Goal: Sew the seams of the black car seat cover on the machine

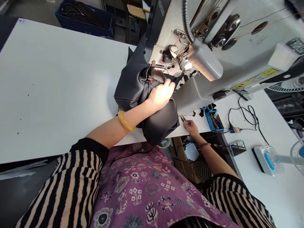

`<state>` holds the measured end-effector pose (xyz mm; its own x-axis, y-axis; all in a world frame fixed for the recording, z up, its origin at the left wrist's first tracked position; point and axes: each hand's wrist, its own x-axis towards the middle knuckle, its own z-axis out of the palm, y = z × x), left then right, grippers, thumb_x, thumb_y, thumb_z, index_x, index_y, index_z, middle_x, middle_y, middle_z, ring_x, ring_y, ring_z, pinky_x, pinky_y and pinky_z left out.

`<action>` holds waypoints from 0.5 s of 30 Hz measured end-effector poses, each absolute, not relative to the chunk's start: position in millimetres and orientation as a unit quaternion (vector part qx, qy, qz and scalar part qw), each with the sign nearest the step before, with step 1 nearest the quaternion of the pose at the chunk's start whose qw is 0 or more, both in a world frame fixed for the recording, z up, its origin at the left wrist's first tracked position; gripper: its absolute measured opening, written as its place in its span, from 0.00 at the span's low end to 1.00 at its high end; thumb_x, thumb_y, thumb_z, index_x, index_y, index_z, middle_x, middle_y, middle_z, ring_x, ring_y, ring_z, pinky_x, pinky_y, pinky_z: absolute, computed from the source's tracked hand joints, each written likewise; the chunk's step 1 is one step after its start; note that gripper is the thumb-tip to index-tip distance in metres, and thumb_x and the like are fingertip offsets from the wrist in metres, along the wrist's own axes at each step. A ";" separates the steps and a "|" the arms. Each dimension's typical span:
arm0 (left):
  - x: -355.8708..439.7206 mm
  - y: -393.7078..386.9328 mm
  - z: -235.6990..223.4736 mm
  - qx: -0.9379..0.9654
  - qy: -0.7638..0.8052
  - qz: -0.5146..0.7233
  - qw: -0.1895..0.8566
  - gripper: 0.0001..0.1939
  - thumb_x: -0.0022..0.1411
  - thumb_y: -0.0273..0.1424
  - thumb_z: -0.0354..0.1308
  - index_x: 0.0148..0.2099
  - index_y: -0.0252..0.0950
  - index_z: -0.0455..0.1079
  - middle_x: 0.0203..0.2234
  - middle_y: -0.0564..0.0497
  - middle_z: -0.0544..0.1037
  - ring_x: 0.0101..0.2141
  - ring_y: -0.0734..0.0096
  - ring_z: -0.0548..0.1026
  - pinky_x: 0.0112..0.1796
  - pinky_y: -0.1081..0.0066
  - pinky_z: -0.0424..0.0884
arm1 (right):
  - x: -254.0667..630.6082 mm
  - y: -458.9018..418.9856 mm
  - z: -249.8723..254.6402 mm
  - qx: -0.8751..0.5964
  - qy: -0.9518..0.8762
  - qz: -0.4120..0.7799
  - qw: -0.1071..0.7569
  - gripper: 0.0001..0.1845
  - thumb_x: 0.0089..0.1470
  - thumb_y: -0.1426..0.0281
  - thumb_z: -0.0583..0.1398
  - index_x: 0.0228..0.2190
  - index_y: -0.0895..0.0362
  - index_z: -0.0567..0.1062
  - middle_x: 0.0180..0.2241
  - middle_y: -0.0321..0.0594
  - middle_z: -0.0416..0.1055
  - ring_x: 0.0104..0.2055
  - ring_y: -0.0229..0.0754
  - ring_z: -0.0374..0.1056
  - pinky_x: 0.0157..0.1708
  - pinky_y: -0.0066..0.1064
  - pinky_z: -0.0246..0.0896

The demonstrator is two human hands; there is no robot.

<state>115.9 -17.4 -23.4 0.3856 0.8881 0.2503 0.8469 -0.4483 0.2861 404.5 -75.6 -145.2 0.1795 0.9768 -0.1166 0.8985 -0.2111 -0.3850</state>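
A black leather piece with an orange-brown seam lies bunched under the presser foot of a sewing machine. My left hand is closed on a fold of this leather, just in front of the presser foot; its fingertips are partly hidden. Out to the right, my right hand rests low over the table edge, with its fingers closed round small thread snips. The blades of the snips point away from me, up and left. Part of the leather hangs over the table's front edge.
The white table stretches to the left. A blue box of tools stands right of my right hand. Farther right are a black cable and a small fan. A blue crate stands beyond the table.
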 end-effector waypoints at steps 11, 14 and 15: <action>31.3 -121.3 -130.3 0.781 0.530 0.310 -0.114 0.11 0.68 0.28 0.49 0.43 0.34 0.73 0.49 0.38 0.77 0.58 0.50 0.69 0.56 0.41 0.66 | 327.7 -38.1 -41.0 -0.597 -0.710 0.322 0.188 0.29 0.53 0.43 0.52 0.29 0.57 0.72 0.30 0.40 0.73 0.31 0.40 0.68 0.34 0.32 0.59; 49.6 -134.0 -149.2 0.852 0.472 0.213 -0.075 0.12 0.64 0.28 0.53 0.48 0.37 0.74 0.52 0.41 0.76 0.59 0.45 0.68 0.58 0.30 0.57 | 275.6 -24.1 -20.0 -0.583 -0.746 0.302 0.113 0.33 0.48 0.42 0.57 0.13 0.57 0.58 0.15 0.33 0.55 0.21 0.33 0.53 0.25 0.29 0.45; 56.1 -133.2 -151.9 0.867 0.456 0.190 -0.063 0.13 0.64 0.28 0.53 0.49 0.39 0.74 0.52 0.43 0.76 0.58 0.46 0.68 0.58 0.30 0.56 | 264.7 -19.8 -19.9 -0.586 -0.737 0.311 0.131 0.33 0.47 0.43 0.59 0.13 0.56 0.55 0.14 0.32 0.51 0.21 0.32 0.50 0.24 0.29 0.43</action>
